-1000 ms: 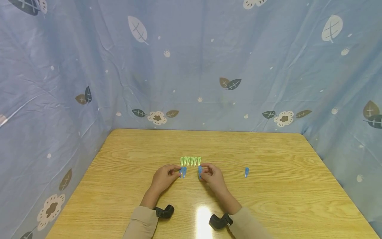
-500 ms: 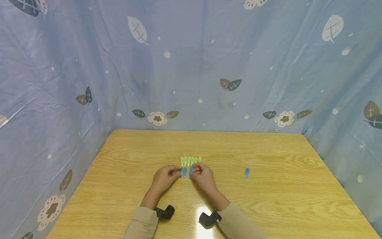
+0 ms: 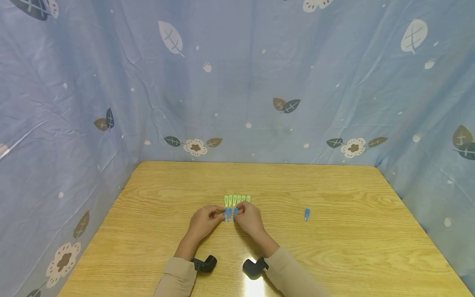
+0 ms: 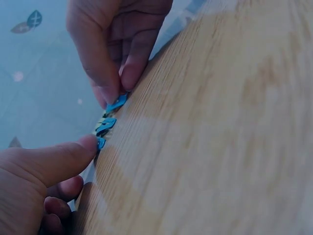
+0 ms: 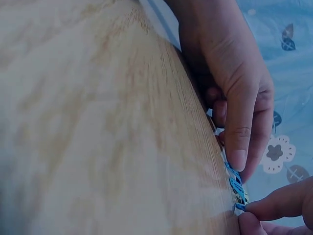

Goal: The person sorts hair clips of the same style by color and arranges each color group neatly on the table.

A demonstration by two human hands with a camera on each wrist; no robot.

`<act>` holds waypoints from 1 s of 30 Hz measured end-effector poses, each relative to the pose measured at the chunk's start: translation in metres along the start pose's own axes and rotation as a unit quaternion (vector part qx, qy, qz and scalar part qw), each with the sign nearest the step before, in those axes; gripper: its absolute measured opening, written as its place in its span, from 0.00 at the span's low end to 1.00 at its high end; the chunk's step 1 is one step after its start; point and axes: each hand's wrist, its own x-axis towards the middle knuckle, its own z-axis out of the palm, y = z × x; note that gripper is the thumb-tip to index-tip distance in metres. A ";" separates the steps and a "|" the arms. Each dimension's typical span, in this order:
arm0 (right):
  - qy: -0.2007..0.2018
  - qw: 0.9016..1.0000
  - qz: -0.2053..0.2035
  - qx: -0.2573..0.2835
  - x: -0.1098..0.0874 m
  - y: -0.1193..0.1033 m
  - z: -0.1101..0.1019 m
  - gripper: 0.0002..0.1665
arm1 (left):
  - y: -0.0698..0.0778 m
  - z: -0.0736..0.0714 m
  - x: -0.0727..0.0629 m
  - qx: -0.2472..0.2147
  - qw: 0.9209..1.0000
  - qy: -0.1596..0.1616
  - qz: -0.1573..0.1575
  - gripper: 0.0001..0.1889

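Note:
Three blue snap hair clips stand side by side near the table's middle. My left hand (image 3: 203,222) holds the leftmost blue hair clip (image 3: 224,214) between thumb and forefinger, its thumb on the clip in the left wrist view. A second blue hair clip (image 3: 229,215) lies just right of it, touched by neither hand. My right hand (image 3: 251,220) pinches a third blue hair clip (image 4: 117,103) a small gap further right, partly hidden by the fingers. Directly behind them runs a row of several light-green hair clips (image 3: 234,201), narrow ends toward me.
Another blue hair clip (image 3: 307,214) lies alone to the right on the wooden table (image 3: 356,247). A blue patterned curtain (image 3: 230,90) encloses the table at the back and sides. Black wrist cameras (image 3: 205,263) sit on both wrists.
My right hand has slid left with its blue hair clip, closing most of the gap to the other two blue ones. My left hand has stayed in place.

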 end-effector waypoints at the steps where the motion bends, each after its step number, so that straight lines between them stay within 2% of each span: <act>1: -0.001 1.000 -0.004 -0.006 0.000 0.000 0.000 0.14 | 0.000 0.000 0.000 0.001 1.000 0.001 0.001 0.12; 6: -0.005 0.999 -0.024 -0.022 0.001 0.002 0.002 0.15 | 0.000 -0.001 0.000 0.005 1.000 0.000 0.003 0.12; 11: -0.002 1.000 -0.019 -0.009 0.000 0.002 0.002 0.15 | 0.000 -0.001 0.000 0.003 1.000 -0.001 0.004 0.12; 19: 0.012 0.998 0.003 0.056 -0.005 0.006 0.003 0.14 | -0.002 0.000 0.000 0.003 1.000 -0.004 -0.002 0.12; 30: -0.029 0.990 -0.045 0.132 -0.011 0.015 -0.004 0.17 | -0.001 -0.001 0.000 0.001 1.000 -0.005 -0.001 0.12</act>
